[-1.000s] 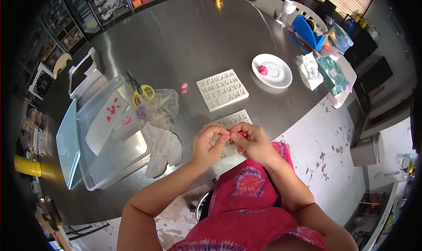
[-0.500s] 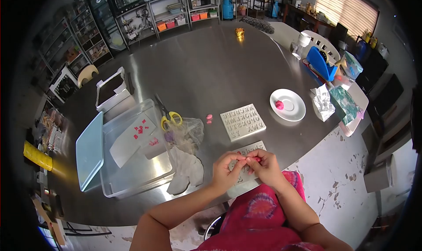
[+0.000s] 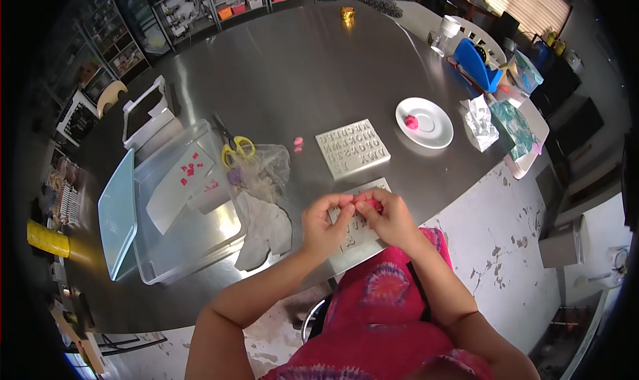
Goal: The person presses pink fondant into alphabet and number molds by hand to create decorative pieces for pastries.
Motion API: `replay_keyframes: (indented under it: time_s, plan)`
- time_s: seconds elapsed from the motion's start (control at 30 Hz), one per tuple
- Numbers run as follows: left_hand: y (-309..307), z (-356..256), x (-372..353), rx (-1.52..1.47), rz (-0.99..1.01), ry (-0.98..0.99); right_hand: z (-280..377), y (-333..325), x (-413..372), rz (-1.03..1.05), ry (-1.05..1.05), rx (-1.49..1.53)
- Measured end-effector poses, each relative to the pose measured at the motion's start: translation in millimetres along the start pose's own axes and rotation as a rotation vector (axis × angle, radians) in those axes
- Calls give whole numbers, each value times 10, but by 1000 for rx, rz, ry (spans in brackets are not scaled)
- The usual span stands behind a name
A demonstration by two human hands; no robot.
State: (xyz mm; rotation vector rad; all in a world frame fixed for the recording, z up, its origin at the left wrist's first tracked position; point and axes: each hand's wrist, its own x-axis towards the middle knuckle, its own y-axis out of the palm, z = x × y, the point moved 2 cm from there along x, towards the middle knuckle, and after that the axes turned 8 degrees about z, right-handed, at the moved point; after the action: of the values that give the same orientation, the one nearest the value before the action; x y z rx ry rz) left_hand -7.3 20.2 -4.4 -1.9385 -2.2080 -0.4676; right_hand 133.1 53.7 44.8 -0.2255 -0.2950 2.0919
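A small pink lump (image 3: 370,205) is shown pinched in the closed grip of the left hand (image 3: 325,224) and right hand (image 3: 391,219), held just above the letter mould (image 3: 375,185) at the near edge of the desk (image 3: 299,67).

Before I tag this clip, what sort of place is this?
Probably a craft workshop: a brushed-steel table carries a white square letter mould, the left hand and right hand pinch a small pink piece, and metal shelves with coloured bins line the far wall.
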Motion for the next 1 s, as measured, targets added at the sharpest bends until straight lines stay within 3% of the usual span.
replay_keyframes:
  time_s: [0.1, 0.17, 0.23, 0.27, 0.33, 0.43, 0.7, 1.0]
  plan:
    - [-63, 41, 39, 104, 27, -70, 26, -42, 69, -3, -20, -85]
    - [-119, 26, 46, 53, 8, -105, 84, -69, 100, 43, -188, -274]
    - [-179, -220, 128, 338, 222, -183, 30, -92, 157, 81, -221, -306]
    - [-213, -232, 151, 339, 220, -192, 7, -79, 172, 120, -256, -339]
    - [-256, -264, 192, 439, 262, -40, 10, -53, 193, 143, -241, -337]
    - [-320, -290, 211, 509, 400, -73, 32, -19, 236, 200, -250, -391]
    - [-373, -223, 235, 607, 438, 5, 102, 15, 370, 369, -330, -543]
    - [-330, -173, 217, 645, 356, -18, 112, 75, 193, 252, -241, -576]
